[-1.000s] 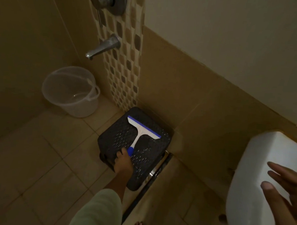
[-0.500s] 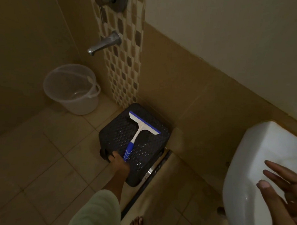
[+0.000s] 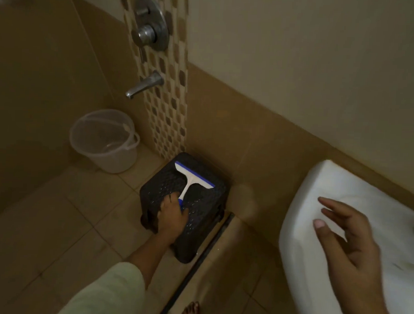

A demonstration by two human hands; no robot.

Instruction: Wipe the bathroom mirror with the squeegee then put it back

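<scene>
The squeegee [image 3: 193, 177], with a white head, a blue blade edge and a blue handle, lies flat on a black perforated plastic stool [image 3: 206, 211] by the wall. My left hand [image 3: 171, 217] reaches down onto the stool. Its fingers and thumb close round the handle, hiding most of the blue part. My right hand [image 3: 349, 243] hovers with spread, relaxed fingers above the white basin [image 3: 318, 197] and holds nothing. No mirror is in view.
A translucent bucket [image 3: 102, 140] stands on the tiled floor left of the stool, under a wall spout [image 3: 145, 85] and a shower valve [image 3: 150, 23]. A dark drain channel [image 3: 209, 249] runs along the floor right of the stool. My bare foot [image 3: 189, 311] shows at the bottom.
Half a second ago my left hand sat at the handle's end with the blue grip showing; now it covers and grips the handle. The view has tilted upward. My right hand stayed open over the basin.
</scene>
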